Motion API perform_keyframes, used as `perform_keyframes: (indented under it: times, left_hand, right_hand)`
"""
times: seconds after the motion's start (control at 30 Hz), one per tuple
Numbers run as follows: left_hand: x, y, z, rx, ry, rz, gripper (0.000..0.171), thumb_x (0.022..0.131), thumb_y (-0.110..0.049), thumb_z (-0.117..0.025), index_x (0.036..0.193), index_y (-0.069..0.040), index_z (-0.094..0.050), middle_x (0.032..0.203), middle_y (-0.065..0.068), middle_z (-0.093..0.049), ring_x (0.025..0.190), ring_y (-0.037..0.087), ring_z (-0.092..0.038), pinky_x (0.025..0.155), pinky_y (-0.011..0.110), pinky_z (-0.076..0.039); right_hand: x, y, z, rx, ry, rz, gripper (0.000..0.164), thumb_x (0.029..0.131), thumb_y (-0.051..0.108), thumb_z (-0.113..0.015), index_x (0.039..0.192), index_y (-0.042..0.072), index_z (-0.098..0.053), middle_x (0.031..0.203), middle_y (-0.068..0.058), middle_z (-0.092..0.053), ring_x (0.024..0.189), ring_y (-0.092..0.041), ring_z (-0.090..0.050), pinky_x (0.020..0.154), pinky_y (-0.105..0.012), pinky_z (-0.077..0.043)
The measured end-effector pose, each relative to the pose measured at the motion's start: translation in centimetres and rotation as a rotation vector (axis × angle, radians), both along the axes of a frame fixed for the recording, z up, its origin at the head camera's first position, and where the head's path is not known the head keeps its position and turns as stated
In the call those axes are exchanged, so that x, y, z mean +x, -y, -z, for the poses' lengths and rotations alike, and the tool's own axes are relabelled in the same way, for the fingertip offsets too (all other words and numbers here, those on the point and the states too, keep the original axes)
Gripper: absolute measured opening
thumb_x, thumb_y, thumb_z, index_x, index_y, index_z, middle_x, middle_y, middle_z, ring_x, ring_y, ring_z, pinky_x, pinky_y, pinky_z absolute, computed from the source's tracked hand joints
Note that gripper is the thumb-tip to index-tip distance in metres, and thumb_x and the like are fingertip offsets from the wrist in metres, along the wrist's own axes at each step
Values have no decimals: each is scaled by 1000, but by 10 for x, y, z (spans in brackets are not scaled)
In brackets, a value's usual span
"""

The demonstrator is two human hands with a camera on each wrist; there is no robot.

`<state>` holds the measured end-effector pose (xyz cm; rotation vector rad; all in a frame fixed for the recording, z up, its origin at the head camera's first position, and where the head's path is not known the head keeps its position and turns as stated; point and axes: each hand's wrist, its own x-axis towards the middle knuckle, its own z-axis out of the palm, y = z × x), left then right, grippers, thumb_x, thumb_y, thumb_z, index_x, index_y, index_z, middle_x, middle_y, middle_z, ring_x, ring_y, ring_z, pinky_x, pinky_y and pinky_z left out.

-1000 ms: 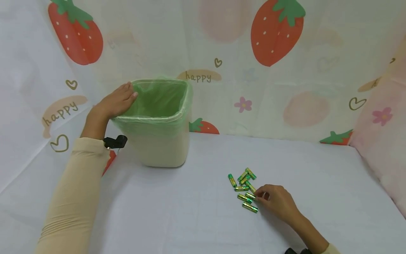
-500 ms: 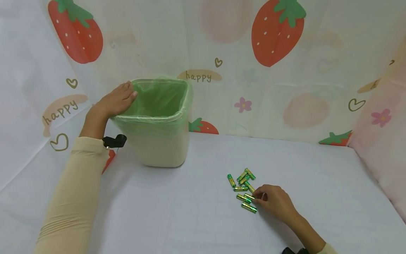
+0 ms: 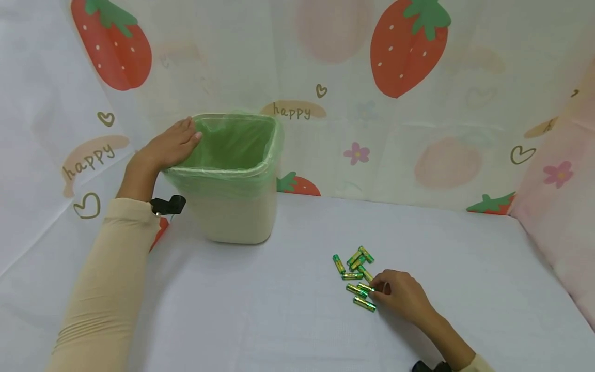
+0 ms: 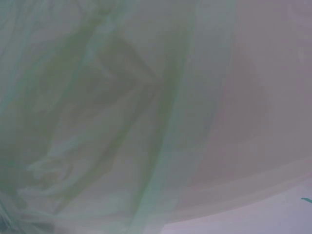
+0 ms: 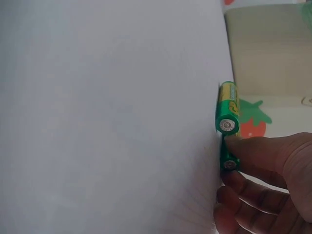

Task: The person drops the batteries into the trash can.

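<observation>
A cream trash bin [image 3: 237, 212] lined with a thin green bag [image 3: 241, 142] stands at the back left. My left hand [image 3: 169, 147] grips its left rim, fingers bent over the edge; the left wrist view shows only the bin's wall and bag [image 4: 97, 122], no fingers. Several green and gold batteries [image 3: 358, 262] lie loosely grouped on the white cloth. At the group's right side my right hand [image 3: 402, 294] pinches one battery [image 5: 229, 158] between thumb and fingers, still low at the cloth. Another battery [image 5: 227, 109] lies right beside it.
The white cloth [image 3: 288, 315] covers the table. Behind it hangs a sheet with printed strawberries [image 3: 409, 51], and a pink printed sheet [image 3: 562, 217] closes off the right side. Bare cloth lies between the bin and the batteries.
</observation>
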<state>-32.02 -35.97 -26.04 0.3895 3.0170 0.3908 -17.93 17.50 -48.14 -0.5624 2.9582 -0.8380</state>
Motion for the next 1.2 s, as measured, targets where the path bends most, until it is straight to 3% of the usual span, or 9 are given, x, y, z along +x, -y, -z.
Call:
perform_keyframes:
  times: [0.6,1.2]
  left_hand:
    - [3,-3,-3,9,-6,-4,69,112,-38,-18,156,12,0,165,29,7,154,42,9,125,54,1]
    - [3,-1,-2,3,-2,-1,69,112,-39,-18,156,12,0,165,29,8,154,42,10,125,54,1]
  right_hand:
    - [-6,0,-11,23,-15,-22,11,83,11,-83,92,14,-78,76,12,-67,65,-3,-56,55,-22,-46]
    - [-15,13,-57,-3,-146,-154,12,84,11,-83,95,15,-78,83,13,-71,69,-4,-59,53,-22,-46]
